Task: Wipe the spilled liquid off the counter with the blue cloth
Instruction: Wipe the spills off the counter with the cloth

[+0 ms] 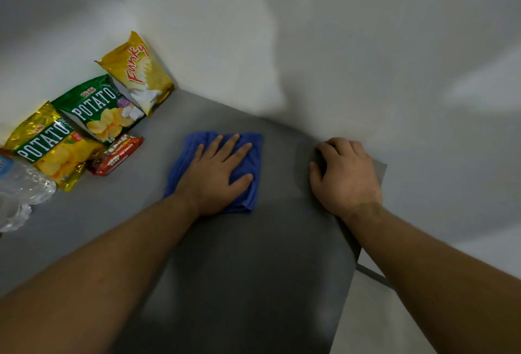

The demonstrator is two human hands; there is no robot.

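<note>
The blue cloth [251, 156] lies crumpled flat on the grey counter [248, 263], near its far edge. My left hand [218, 173] presses down on the cloth with straight, spread fingers. My right hand [345, 176] rests on the counter's far right corner, fingers curled loosely over the surface and holding nothing. No liquid shows plainly on the counter; the surface looks dull and blurred.
Along the left wall stand a yellow Funky snack bag [138, 71], a green potato chip bag [101, 108], a yellow potato chip bag [50, 145] and a red snack pack [117, 154]. A clear plastic bottle [19, 187] lies at the left edge. White walls enclose the corner.
</note>
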